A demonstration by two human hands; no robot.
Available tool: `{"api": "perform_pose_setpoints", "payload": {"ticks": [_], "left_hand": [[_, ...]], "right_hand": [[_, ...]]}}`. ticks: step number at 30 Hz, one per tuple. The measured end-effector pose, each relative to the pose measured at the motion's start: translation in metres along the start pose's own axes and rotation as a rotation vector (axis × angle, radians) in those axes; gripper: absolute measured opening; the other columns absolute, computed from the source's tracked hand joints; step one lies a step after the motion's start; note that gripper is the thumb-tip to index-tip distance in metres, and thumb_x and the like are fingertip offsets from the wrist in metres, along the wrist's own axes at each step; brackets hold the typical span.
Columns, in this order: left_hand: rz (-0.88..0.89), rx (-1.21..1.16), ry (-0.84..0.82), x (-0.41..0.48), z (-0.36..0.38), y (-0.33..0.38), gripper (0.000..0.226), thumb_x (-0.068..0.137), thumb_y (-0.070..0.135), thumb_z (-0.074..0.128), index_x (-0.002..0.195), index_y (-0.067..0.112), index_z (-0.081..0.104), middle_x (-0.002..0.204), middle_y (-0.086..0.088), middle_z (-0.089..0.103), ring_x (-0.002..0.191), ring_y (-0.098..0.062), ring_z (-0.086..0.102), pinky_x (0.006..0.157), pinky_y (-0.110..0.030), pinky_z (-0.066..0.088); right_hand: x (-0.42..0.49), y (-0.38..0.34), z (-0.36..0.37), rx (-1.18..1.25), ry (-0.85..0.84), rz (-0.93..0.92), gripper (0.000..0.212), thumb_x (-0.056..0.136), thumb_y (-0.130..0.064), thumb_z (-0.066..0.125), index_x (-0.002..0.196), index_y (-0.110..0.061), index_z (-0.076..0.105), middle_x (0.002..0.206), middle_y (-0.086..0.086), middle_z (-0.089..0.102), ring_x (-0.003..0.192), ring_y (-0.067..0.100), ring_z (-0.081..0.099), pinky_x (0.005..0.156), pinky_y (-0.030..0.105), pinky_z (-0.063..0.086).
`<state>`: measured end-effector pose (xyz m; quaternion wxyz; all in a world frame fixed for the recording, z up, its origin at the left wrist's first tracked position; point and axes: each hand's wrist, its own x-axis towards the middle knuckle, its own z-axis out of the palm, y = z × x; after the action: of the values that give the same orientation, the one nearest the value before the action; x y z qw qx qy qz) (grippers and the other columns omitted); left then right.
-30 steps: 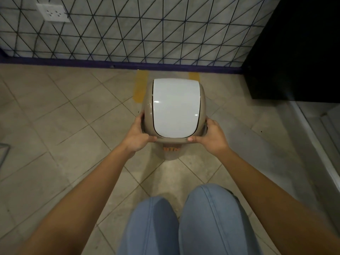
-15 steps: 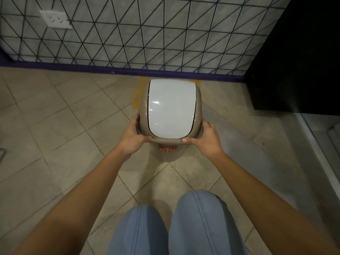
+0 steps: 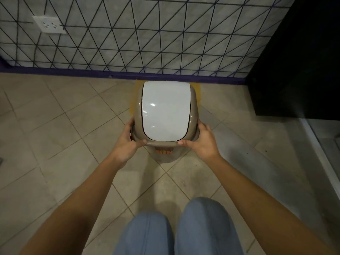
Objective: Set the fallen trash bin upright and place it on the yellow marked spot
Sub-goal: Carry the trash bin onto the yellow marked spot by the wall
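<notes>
My left hand (image 3: 128, 142) and right hand (image 3: 200, 144) clamp the near rim of the trash bin (image 3: 165, 111), one per side, thumbs on top, fingers wrapped under. Bin is upright, white lid up, w/ an orange label low on its near face.

Change vs. a sec ago: I've carried the bin fwd toward the wall (image 3: 147, 43). The yellow marked spot (image 3: 135, 100) now shows only as slivers at the bin's left and right far edges, so bin sits over it. Can't tell if the base touches the floor (image 3: 55, 126) yet. Uprighting done; placing nearly done, I judge.

Edges: purple baseboard (image 3: 73, 73) just beyond the bin; black cabinet (image 3: 298, 61) well to the right. Open tile on the left and toward my knees (image 3: 174, 230), room to pull my hands back.
</notes>
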<state>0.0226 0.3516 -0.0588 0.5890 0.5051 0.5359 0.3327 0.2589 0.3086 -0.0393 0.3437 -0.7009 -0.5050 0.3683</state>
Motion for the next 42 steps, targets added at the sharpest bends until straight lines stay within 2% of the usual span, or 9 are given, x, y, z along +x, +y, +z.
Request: {"api": "perform_pose_setpoints", "payload": {"ticks": [7,11,17,20,25,30,35,38,42], "left_hand": [[0.007,0.010,0.034,0.010,-0.002,0.002,0.086,0.080,-0.004,0.065,0.146,0.031,0.023,0.141,0.009,0.040,0.124,-0.019,0.045,0.095,-0.033,0.046],[0.033,-0.006,0.050,0.021,-0.005,0.004,0.086,0.079,-0.003,0.067,0.145,0.032,0.025,0.134,0.012,0.042,0.118,-0.014,0.049,0.083,-0.021,0.048],[0.072,0.014,0.076,0.034,-0.009,0.010,0.088,0.070,0.005,0.077,0.142,0.031,0.032,0.137,0.004,0.045,0.119,-0.019,0.050,0.091,-0.032,0.049],[0.097,0.063,0.091,0.041,-0.007,0.014,0.102,0.062,0.010,0.084,0.145,0.023,0.027,0.148,-0.001,0.030,0.131,-0.019,0.039,0.104,-0.038,0.042],[0.271,0.154,0.025,0.040,0.002,0.022,0.129,0.047,0.030,0.088,0.148,0.018,0.010,0.151,0.002,0.023,0.135,-0.001,0.029,0.110,-0.024,0.033],[0.293,0.145,0.033,0.046,0.003,0.023,0.125,0.048,0.025,0.089,0.148,0.015,0.013,0.150,0.000,0.029,0.134,-0.001,0.032,0.111,-0.029,0.033],[0.309,0.160,0.046,0.058,-0.002,0.024,0.119,0.054,0.014,0.088,0.148,0.012,0.015,0.150,-0.006,0.028,0.137,-0.014,0.032,0.112,-0.041,0.033],[0.340,0.158,0.034,0.064,-0.005,0.028,0.112,0.056,0.011,0.087,0.146,0.015,0.020,0.146,0.000,0.033,0.133,-0.006,0.035,0.109,-0.030,0.036],[0.364,0.136,0.012,0.075,-0.006,0.034,0.103,0.057,0.006,0.085,0.135,0.037,0.025,0.131,0.022,0.039,0.119,0.016,0.040,0.096,-0.011,0.040]], "right_hand": [[0.018,-0.003,0.000,-0.020,-0.014,-0.002,0.106,0.056,-0.027,0.088,0.144,-0.017,0.030,0.135,0.007,0.041,0.126,0.022,0.041,0.095,0.021,0.031],[0.030,-0.006,0.003,-0.038,-0.014,0.000,0.107,0.057,-0.027,0.087,0.145,-0.016,0.028,0.138,0.009,0.040,0.128,0.023,0.040,0.101,0.027,0.033],[0.047,-0.016,0.004,-0.106,-0.005,-0.041,0.117,0.057,-0.026,0.088,0.149,-0.018,0.015,0.154,0.004,0.021,0.141,0.020,0.022,0.115,0.037,0.024],[0.053,-0.017,0.003,-0.152,0.005,-0.075,0.126,0.057,-0.023,0.087,0.149,-0.021,0.002,0.157,0.002,0.014,0.143,0.019,0.016,0.114,0.034,0.019],[0.053,-0.013,0.005,-0.149,-0.044,-0.107,0.132,0.057,-0.021,0.088,0.149,-0.024,-0.007,0.157,0.002,0.013,0.142,0.018,0.017,0.107,0.027,0.018],[0.059,-0.017,0.006,-0.130,-0.037,-0.120,0.132,0.057,-0.017,0.087,0.149,-0.023,-0.006,0.156,0.002,0.017,0.142,0.017,0.019,0.107,0.027,0.020],[0.070,-0.025,0.011,-0.088,-0.019,-0.104,0.131,0.056,-0.014,0.088,0.149,-0.024,-0.004,0.157,-0.002,0.015,0.142,0.016,0.018,0.111,0.031,0.021],[0.077,-0.027,0.012,-0.055,-0.014,-0.076,0.130,0.053,-0.013,0.089,0.150,-0.023,0.001,0.155,-0.001,0.021,0.142,0.017,0.021,0.116,0.040,0.023],[0.088,-0.031,0.016,0.001,0.011,-0.060,0.127,0.049,-0.010,0.091,0.148,-0.018,0.012,0.151,0.005,0.029,0.139,0.021,0.028,0.113,0.044,0.029]]}}
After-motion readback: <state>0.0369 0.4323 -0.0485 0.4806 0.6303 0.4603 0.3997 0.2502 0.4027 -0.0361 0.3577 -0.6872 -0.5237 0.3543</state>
